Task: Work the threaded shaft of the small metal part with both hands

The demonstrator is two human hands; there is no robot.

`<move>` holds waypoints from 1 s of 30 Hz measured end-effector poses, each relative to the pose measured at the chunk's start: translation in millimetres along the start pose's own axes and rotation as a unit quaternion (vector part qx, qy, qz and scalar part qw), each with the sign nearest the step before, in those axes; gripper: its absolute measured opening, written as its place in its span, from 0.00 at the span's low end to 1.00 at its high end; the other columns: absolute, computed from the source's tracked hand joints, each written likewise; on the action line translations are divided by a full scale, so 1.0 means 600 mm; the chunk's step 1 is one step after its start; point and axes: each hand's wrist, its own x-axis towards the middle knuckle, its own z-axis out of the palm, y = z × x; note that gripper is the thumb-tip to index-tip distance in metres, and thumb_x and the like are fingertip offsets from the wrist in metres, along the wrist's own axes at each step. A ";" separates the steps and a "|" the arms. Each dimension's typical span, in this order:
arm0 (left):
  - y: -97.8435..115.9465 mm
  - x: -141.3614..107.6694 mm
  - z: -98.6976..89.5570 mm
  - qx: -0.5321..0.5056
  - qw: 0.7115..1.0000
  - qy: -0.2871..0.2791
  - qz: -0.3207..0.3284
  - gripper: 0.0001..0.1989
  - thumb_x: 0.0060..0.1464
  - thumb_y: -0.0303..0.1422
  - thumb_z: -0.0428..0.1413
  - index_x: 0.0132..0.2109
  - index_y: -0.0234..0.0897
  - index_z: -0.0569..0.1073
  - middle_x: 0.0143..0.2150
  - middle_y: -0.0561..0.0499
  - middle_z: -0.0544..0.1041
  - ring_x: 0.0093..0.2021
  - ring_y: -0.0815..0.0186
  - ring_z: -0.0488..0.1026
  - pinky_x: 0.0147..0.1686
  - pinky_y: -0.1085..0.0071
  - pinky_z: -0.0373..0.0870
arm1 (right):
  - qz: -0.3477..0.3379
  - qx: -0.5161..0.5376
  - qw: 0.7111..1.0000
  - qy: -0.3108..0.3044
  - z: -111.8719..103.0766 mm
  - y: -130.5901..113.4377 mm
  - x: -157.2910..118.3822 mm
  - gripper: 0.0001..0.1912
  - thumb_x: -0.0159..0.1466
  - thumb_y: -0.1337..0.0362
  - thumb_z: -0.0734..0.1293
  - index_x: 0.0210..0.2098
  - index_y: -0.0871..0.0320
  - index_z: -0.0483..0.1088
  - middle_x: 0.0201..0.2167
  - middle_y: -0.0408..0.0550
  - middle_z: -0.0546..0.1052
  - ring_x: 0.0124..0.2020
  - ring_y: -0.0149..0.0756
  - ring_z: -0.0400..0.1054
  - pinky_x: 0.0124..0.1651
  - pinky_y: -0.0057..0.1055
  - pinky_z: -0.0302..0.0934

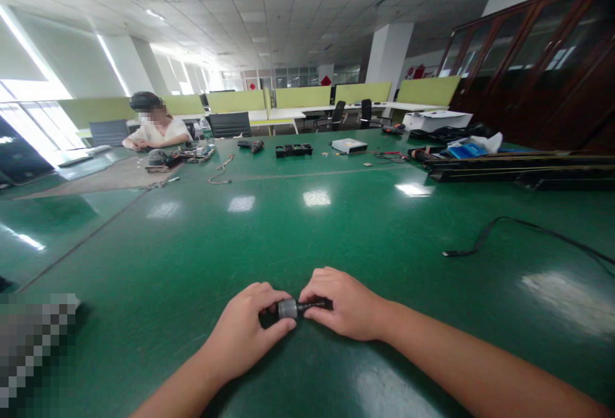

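Note:
Low in the middle of the head view, both hands meet at a small dark cylindrical part with a grey body (287, 308) and a thin, ridged black stem (303, 306). My left hand (250, 321) is closed round the grey body, thumb in front and fingers behind. From the other side, my right hand (342, 303) pinches the stem between thumb and fingers. The part lies roughly level, just over the green tabletop (269, 232). My fingers hide some of each end, and its exact kind is unclear.
A black cable (500, 220) lies to the right. Farther back are a cordless drill (252, 146), a black bracket-like piece (293, 150), a white box (349, 145) and long black rails (480, 167). Another person (158, 127) sits at the far left.

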 end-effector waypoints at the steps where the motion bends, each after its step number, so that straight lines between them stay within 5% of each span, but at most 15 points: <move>1: 0.000 0.000 0.001 0.001 1.000 0.002 0.000 0.10 0.56 0.38 0.58 0.45 0.44 0.78 0.36 0.51 0.76 0.40 0.61 0.71 0.40 0.68 0.65 | -0.006 0.000 1.000 0.000 0.000 0.000 0.000 0.06 0.63 0.65 0.68 0.40 0.57 0.73 0.32 0.46 0.77 0.36 0.36 0.66 0.42 0.34 0.58; 30: 0.002 0.000 0.004 0.016 0.999 0.008 -0.028 0.10 0.57 0.39 0.58 0.45 0.45 0.78 0.34 0.52 0.74 0.38 0.61 0.70 0.40 0.68 0.62 | -0.030 -0.012 0.999 0.012 0.004 0.004 0.002 0.06 0.60 0.64 0.70 0.37 0.58 0.75 0.30 0.46 0.76 0.35 0.35 0.67 0.41 0.33 0.58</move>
